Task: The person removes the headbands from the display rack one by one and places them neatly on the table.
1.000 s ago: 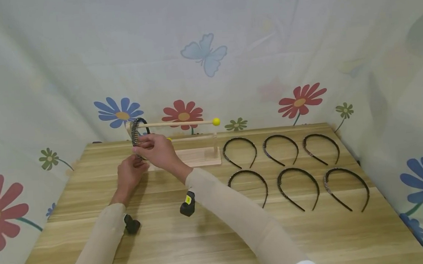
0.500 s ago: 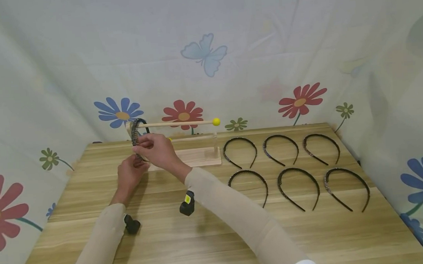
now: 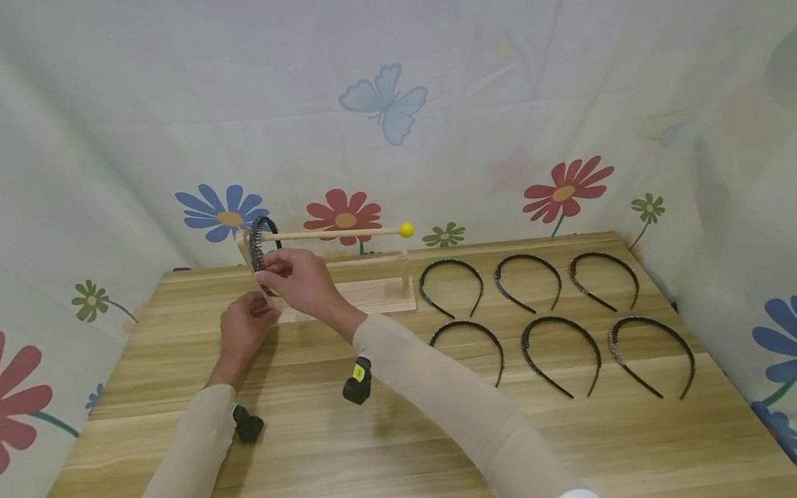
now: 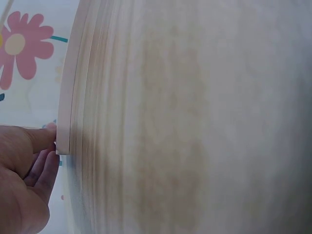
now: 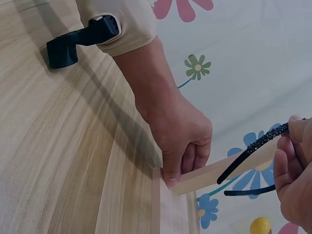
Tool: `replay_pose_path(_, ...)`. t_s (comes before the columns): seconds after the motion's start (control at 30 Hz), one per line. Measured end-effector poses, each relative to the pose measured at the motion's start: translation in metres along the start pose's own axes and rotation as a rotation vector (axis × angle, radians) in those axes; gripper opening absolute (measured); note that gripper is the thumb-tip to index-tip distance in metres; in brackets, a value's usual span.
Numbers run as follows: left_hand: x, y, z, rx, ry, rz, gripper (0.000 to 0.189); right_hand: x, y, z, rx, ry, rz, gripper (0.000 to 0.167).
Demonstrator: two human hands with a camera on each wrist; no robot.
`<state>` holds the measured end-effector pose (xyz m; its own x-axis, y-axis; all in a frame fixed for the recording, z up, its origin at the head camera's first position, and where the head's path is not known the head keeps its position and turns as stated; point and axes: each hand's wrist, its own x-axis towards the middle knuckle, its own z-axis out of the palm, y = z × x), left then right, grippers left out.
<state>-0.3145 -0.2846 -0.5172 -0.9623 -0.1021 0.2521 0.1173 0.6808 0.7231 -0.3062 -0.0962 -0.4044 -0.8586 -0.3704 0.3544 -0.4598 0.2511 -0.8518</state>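
In the head view a black toothed headband (image 3: 256,247) loops over the upper rod (image 3: 335,233) of a wooden stand, close to its upright. My right hand (image 3: 301,283) pinches the band low on its near side. The right wrist view shows its sparkly outer face and its two free ends past my right fingers (image 5: 282,168). My left hand (image 3: 244,325) grips the left end of the stand's base (image 3: 377,297). Seen from the left wrist, the thumb and fingers hold the end of that pale wooden base (image 4: 66,117). My right hand hides part of the stand.
Several black headbands lie in two rows on the right of the table; one is the far middle headband (image 3: 556,273). My right sleeve (image 3: 450,384) overlaps the near left headband (image 3: 499,358). A yellow ball (image 3: 406,230) caps the rod. A floral curtain (image 3: 475,159) hangs behind.
My right hand and the headband have shifted slightly up and to the right along the rod. My left hand stays on the stand's base.
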Motion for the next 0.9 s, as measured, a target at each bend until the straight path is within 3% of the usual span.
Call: replay_pose_path(0.9,0.000,0.000,0.001,-0.002,0.009,0.033,0.036,-0.002,-0.016,-0.036,-0.005,0.066,-0.086,0.025)
